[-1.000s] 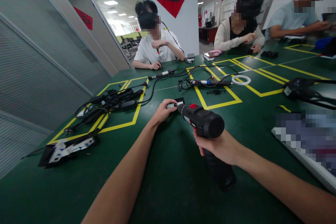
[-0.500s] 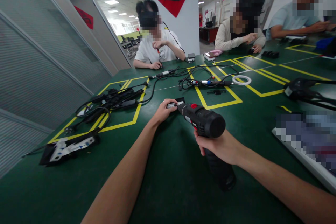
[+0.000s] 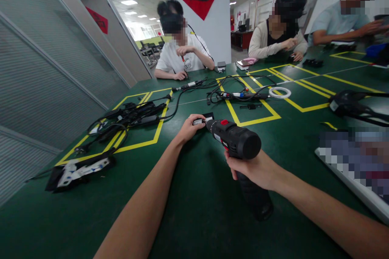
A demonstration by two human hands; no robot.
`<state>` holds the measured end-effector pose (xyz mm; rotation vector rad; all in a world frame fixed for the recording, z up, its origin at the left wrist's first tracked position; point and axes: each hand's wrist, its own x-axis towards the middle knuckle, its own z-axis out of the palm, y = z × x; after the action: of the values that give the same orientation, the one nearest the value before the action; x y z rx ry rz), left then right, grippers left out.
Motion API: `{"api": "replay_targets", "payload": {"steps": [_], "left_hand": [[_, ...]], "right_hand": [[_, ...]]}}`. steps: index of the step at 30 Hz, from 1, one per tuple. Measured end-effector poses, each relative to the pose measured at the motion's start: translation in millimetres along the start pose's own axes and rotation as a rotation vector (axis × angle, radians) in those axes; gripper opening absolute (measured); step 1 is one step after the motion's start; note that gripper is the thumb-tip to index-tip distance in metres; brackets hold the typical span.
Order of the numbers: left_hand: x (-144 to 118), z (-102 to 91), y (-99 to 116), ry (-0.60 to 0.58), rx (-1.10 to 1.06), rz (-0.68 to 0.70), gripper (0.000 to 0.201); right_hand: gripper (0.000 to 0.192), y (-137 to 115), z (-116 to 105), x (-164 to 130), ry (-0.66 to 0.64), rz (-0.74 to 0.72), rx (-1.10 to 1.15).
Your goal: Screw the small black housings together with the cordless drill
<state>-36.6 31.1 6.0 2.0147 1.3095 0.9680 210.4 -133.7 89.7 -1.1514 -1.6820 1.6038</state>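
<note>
My right hand (image 3: 253, 168) grips the handle of a black cordless drill (image 3: 235, 141) with red details, its nose pointing away from me over the green table (image 3: 194, 210). My left hand (image 3: 189, 128) is closed on a small silver and black part (image 3: 201, 121) right at the drill's tip. A flat black piece (image 3: 209, 116) lies under that part. Whether the bit touches the part is hidden by my fingers.
A heap of black cables and adapters (image 3: 130, 115) fills a yellow-taped box at the left. A white-and-black device (image 3: 79, 168) lies near the left edge. Cables and tools (image 3: 240, 95), a white ring (image 3: 279, 92) and black gear (image 3: 349, 103) lie further back. Three people sit across the table.
</note>
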Motion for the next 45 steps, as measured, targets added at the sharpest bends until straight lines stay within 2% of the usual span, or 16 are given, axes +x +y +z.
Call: {"api": "replay_targets", "payload": {"steps": [45], "left_hand": [[0.4,0.1,-3.8,-0.003,0.006,0.023,0.029]], "right_hand": [[0.009,4.5,-1.1,0.5,-0.013,0.000,0.011]]}}
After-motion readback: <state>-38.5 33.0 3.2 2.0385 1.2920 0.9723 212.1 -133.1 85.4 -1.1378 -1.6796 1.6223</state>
